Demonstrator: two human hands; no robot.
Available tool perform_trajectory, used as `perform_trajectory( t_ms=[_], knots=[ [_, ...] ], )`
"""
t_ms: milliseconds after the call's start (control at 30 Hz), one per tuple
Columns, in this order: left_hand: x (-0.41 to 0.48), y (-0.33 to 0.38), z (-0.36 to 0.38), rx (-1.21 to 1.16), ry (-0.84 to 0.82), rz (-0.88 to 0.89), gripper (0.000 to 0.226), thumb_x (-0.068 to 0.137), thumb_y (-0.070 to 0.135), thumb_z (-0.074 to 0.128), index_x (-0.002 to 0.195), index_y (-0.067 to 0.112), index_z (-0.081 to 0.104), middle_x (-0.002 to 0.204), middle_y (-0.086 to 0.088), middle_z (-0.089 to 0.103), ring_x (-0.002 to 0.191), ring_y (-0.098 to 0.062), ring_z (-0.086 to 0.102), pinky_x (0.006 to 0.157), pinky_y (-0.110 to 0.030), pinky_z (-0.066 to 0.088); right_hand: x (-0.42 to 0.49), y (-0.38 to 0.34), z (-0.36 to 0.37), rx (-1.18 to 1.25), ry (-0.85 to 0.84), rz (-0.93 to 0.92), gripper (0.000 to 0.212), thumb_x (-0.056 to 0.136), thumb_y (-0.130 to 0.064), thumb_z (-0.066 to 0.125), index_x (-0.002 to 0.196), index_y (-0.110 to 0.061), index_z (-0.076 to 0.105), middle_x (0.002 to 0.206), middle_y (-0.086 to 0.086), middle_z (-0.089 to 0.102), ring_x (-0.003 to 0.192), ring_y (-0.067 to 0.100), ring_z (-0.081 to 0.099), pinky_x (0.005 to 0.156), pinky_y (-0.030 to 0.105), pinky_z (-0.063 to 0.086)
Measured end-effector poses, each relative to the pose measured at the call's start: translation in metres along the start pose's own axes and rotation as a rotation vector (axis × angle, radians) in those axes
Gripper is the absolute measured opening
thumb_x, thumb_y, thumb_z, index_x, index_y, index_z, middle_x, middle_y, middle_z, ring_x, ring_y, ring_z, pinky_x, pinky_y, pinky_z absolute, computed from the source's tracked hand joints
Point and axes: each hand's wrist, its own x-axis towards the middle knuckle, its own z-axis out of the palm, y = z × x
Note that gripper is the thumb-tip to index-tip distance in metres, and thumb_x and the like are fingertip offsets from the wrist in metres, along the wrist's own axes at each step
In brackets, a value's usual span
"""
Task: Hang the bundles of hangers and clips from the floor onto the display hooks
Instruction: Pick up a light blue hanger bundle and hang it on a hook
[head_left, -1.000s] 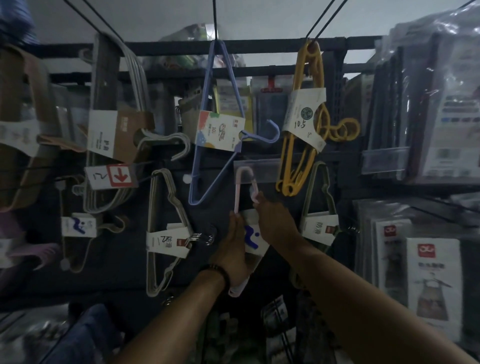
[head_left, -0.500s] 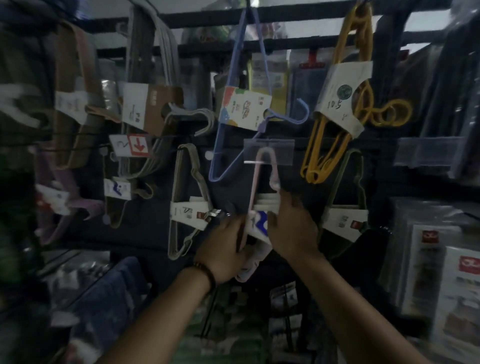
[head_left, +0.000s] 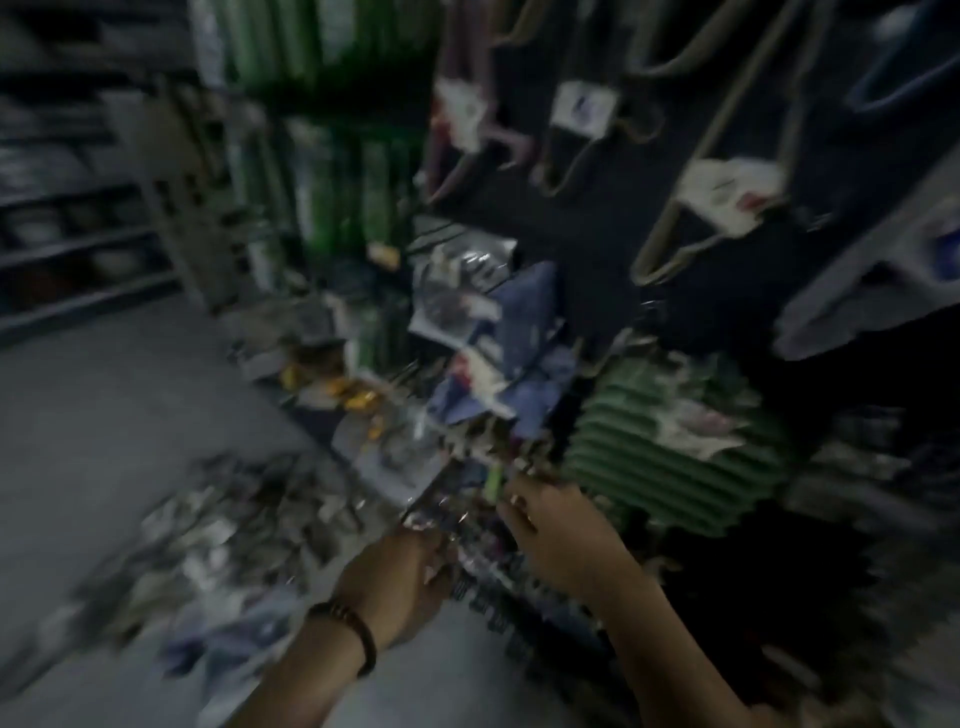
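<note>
The view is blurred by motion. A heap of packaged bundles (head_left: 218, 545) lies on the grey floor at lower left. Bundles of hangers hang on the dark display at upper right: a beige one (head_left: 722, 192), a pink one (head_left: 467, 119) and a small labelled one (head_left: 587, 109). My left hand (head_left: 400, 577), with a dark bracelet on the wrist, is low in front of the bottom shelf, fingers relaxed and holding nothing. My right hand (head_left: 561, 530) is beside it, fingers loosely bent near shiny packets (head_left: 467, 519); I see nothing in its grip.
A green ribbed pack (head_left: 675, 452) and blue packets (head_left: 519, 353) fill the low shelf ahead. Green rolls (head_left: 332, 156) stand behind, and a shelving unit (head_left: 78, 208) runs along the left. Grey floor (head_left: 104, 395) stretches between them.
Both hands have let go of the pink hanger bundle on its hook and dropped low. My view has swung down and left, bringing the floor and its heap into sight.
</note>
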Motion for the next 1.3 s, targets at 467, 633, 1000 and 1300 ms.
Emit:
perform_trajectory(
  t_ms=[467, 633, 1000, 1300],
  knots=[
    [-0.178, -0.313, 0.030, -0.217, -0.208, -0.634, 0.033, 0.099, 0.057, 0.054, 0.126, 0.039, 0.063, 0.127, 0.009, 0.070, 0.115, -0.016, 0.067, 0.099, -0.034, 0.054, 0.055, -0.196, 0.280, 0.049, -0.822, -0.047, 0.024, 0.104, -0.044, 0.057, 0.095, -0.025, 0.069, 0.099, -0.005, 0.072, 0.090, 0.012, 0.066, 0.080, 0.030, 0.055],
    [-0.155, -0.374, 0.030, -0.401, -0.170, -0.762, 0.030, 0.099, 0.054, 0.057, 0.122, 0.037, 0.067, 0.120, 0.005, 0.073, 0.106, -0.016, 0.070, 0.095, -0.036, 0.058, 0.138, -0.220, 0.341, -0.025, -0.891, -0.076, 0.019, 0.102, -0.037, 0.057, 0.095, -0.025, 0.070, 0.092, -0.003, 0.072, 0.083, 0.014, 0.067, 0.077, 0.035, 0.056],
    [-0.012, -0.544, 0.105, -0.634, -0.172, -1.008, 0.027, 0.104, 0.045, 0.055, 0.126, 0.034, 0.066, 0.122, 0.005, 0.073, 0.108, -0.018, 0.070, 0.096, -0.036, 0.058, 0.342, -0.218, 0.594, -0.218, -1.174, -0.219, 0.023, 0.103, -0.035, 0.057, 0.081, -0.027, 0.057, 0.090, 0.000, 0.066, 0.083, 0.019, 0.062, 0.067, 0.032, 0.047],
    [0.119, -0.756, 0.350, -0.764, -0.331, -1.056, 0.032, 0.103, 0.047, 0.056, 0.127, 0.029, 0.066, 0.133, 0.002, 0.068, 0.123, -0.021, 0.063, 0.105, -0.030, 0.048, 0.431, -0.083, 0.897, -0.536, -1.306, -0.235, 0.022, 0.092, -0.034, 0.073, 0.105, -0.016, 0.070, 0.101, 0.007, 0.070, 0.094, 0.027, 0.070, 0.086, 0.041, 0.060]
  ],
)
